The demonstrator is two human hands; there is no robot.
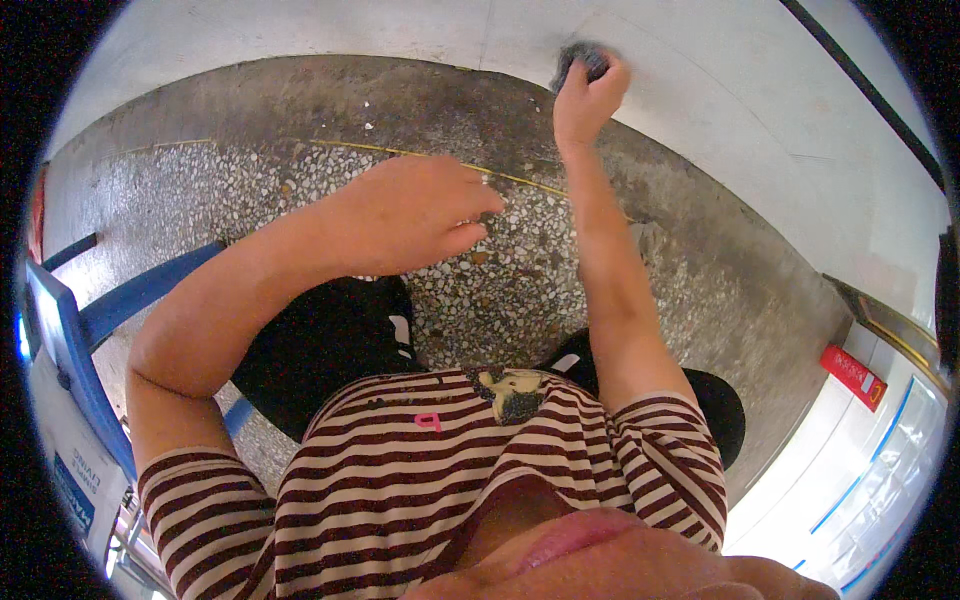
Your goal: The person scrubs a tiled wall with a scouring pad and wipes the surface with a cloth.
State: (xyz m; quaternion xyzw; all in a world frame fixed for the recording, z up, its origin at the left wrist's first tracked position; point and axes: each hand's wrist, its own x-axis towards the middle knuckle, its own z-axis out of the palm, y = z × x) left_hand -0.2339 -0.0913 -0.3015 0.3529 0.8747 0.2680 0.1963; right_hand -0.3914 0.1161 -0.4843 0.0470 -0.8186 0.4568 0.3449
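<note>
At the top of the view my right hand point(589, 94) grips a dark grey wad point(568, 63), which looks like steel wool or a scouring pad. The wad is pressed against the lower part of a white wall point(697, 67), just above the floor's dark edge strip point(360, 97). Grey smudges and thin lines mark the wall near it. My left hand point(420, 214) hangs over the speckled terrazzo floor point(495, 292) with nothing in it. Its fingers are loosely bent and the thumb stands a little apart.
A blue piece of furniture point(142, 289) with a printed box point(71, 450) stands close by my left arm. On the right are a red box point(853, 377) and a dark, yellow-striped edge point(892, 330) by the wall. Small white chips point(367, 125) lie on the floor strip.
</note>
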